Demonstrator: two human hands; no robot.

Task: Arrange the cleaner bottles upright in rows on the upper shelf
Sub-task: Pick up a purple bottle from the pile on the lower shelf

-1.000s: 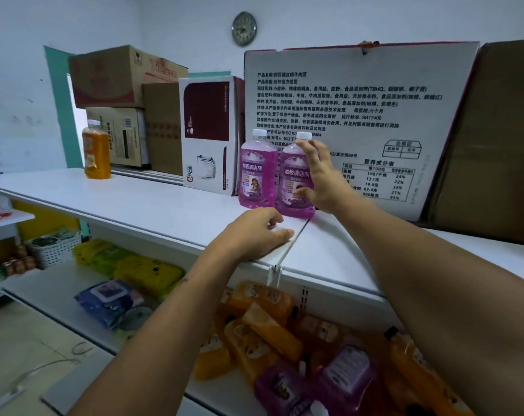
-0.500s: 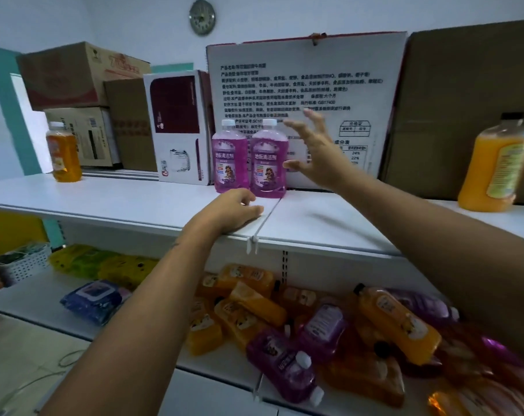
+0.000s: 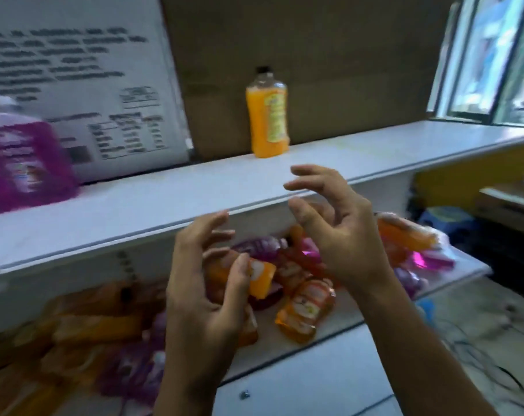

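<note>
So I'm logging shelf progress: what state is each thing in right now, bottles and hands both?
Orange bottle: upright on the upper shelf, black cap on.
Purple bottle: upright on the upper shelf at far left, blurred.
Bottles on the lower shelf: orange and purple, lying in a loose heap.
Left hand: empty, fingers loosely curled, in front of the heap.
Right hand: empty, fingers spread and bent, near the upper shelf's edge.

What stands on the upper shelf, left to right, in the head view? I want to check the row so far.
Purple cleaner bottle → white printed carton → brown cardboard box with the orange cleaner bottle upright before it. Both hands hang empty below the shelf edge.
</note>
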